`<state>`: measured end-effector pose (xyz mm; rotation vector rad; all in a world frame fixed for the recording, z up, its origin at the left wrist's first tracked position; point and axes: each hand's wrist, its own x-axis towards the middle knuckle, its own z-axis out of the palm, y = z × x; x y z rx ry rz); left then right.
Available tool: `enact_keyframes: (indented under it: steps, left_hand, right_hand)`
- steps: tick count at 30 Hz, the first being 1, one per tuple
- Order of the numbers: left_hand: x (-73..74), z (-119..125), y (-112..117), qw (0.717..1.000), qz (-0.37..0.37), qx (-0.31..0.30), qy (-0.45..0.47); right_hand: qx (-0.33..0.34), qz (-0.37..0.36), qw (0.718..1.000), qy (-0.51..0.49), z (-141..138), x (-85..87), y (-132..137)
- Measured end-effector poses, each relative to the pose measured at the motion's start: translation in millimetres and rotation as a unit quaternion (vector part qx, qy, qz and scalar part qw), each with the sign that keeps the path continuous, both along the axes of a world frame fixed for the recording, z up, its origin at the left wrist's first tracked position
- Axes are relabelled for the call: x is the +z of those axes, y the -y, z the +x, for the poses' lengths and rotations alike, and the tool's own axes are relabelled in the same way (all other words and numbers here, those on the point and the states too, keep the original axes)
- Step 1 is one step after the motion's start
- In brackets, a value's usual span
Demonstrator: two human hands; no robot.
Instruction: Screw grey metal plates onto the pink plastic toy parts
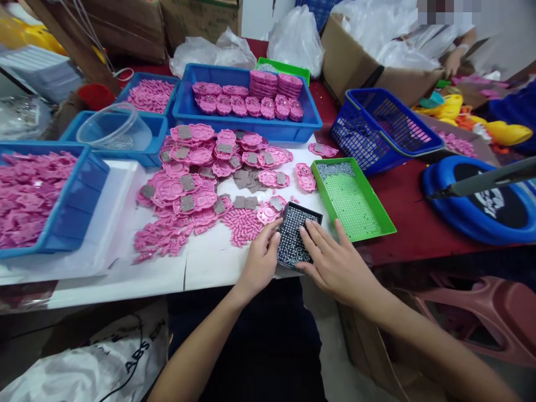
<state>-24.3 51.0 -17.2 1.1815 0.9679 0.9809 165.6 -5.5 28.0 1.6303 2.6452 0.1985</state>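
Observation:
At the table's front edge is a small black tray (320, 215) filled with tiny shiny metal pieces (293, 230), many in even rows; their exact kind is too small to tell. My left hand (262, 254) grips the tray's left side, thumb at the rim. Fingers outstretched, my right hand (330, 254) lies over the tray's right part and touches the pieces. Just right of it sits a green tray (354, 202) with a perforated-looking floor and small grey metal parts (335, 168) at its far end. Small pink pieces (242, 226) lie left of the black tray.
Pink plastic shells (188, 187) with grey plates are heaped on the table. Behind stands a blue bin (247, 133) of stacked pink parts; another blue bin (71, 206) is at left. A blue basket (364, 139) stands right. Someone's hand (454, 58) shows at the far right.

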Motion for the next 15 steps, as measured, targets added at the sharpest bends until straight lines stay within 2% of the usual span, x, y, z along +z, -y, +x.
enact_keyframes:
  steps: [5,11,15]
  left_hand:
    - [-1.4,0,1,1.000,0.010,0.010,-0.012]
    - [-3.4,1,1,1.000,0.016,0.016,-0.010]
    - [-2.8,1,2,0.999,0.019,0.016,-0.019]
  right_hand:
    - [0.010,0.017,1.000,0.023,-21,-1.2,13]
    - [-0.029,0.067,0.996,0.059,-25,5.4,2]
    - [-0.006,0.051,0.998,0.047,-34,6.5,14]
